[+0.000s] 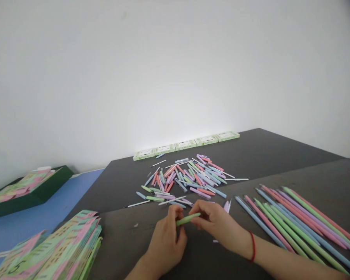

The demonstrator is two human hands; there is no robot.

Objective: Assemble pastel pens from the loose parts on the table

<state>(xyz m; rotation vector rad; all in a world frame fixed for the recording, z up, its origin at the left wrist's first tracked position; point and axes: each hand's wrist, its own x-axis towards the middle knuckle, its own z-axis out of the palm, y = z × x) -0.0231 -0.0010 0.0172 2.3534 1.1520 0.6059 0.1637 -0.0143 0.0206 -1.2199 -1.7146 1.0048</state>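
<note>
So the thing in hand is a short light green pen piece [188, 219], held up over the near part of the dark desk [242, 155], roughly mid-width between the left and right edges. The left hand [167, 241] has its end pinched between thumb and fingers, basically closed on it. The right hand [218, 225] has thumb and index nearly together at the pointed end; can't really tell how firmly they grip. There's a red string bracelet [252, 246] on that wrist.

Just beyond the hands there's a messy pile of pen parts [192, 177] in green, blue, pink and purple, some thin white sticks mixed in, sitting between the hands and the desk's far edge. A purple piece [226, 205] lies just beside the right hand.

Over toward the right edge, a bunch of long pastel pens [297, 221] is laid out side by side, slanting, with the right forearm next to them. Along the far edge, 5 flat green and white boxes [186, 145] sit end to end in a row, starting near the far left corner and stopping short of the far right corner.

By the left edge there's a fanned stack of green and pink printed packets [67, 245]. Past that edge, a dark green bin [37, 196] with more pink and green stuff in it sits on a blue surface [81, 190]. Pale wall [175, 70] behind it all.
</note>
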